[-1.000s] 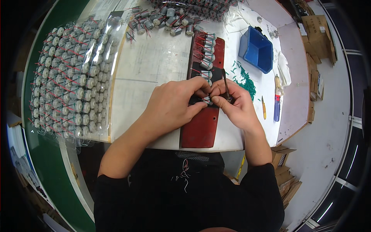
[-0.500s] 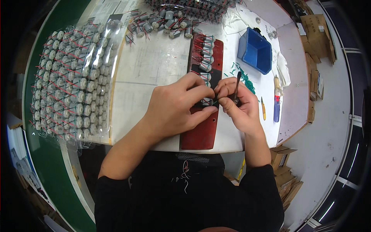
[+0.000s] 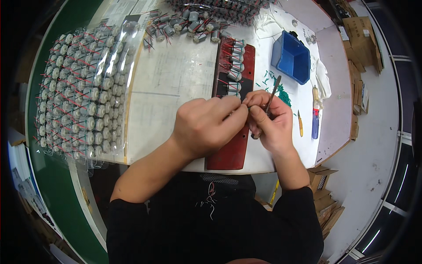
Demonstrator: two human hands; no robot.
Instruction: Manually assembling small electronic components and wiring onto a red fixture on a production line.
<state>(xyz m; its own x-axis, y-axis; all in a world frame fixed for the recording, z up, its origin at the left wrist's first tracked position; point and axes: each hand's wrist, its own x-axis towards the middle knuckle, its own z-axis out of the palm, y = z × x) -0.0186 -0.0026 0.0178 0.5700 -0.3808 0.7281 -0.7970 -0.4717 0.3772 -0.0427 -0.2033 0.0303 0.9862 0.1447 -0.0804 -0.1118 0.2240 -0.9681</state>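
My left hand is closed above a red fixture bar, its thumb and forefinger pinched together. Whatever they pinch is too small to make out. My right hand meets those fingertips with its own pinch and also holds a thin dark metal tool, pointing up and away; its exact kind is unclear. Along the bar stands a row of small motors with red and green wires. My hands hide the nearer end of that row.
Packed motors in clear plastic trays fill the left side. Loose motors lie at the back. To the right are a blue bin, green wire scraps, a yellow-handled blade and a screwdriver.
My left thumb and fingers have closed from a spread grip into a pinch beside the right fingertips. The thin metal tool has tilted to the right.
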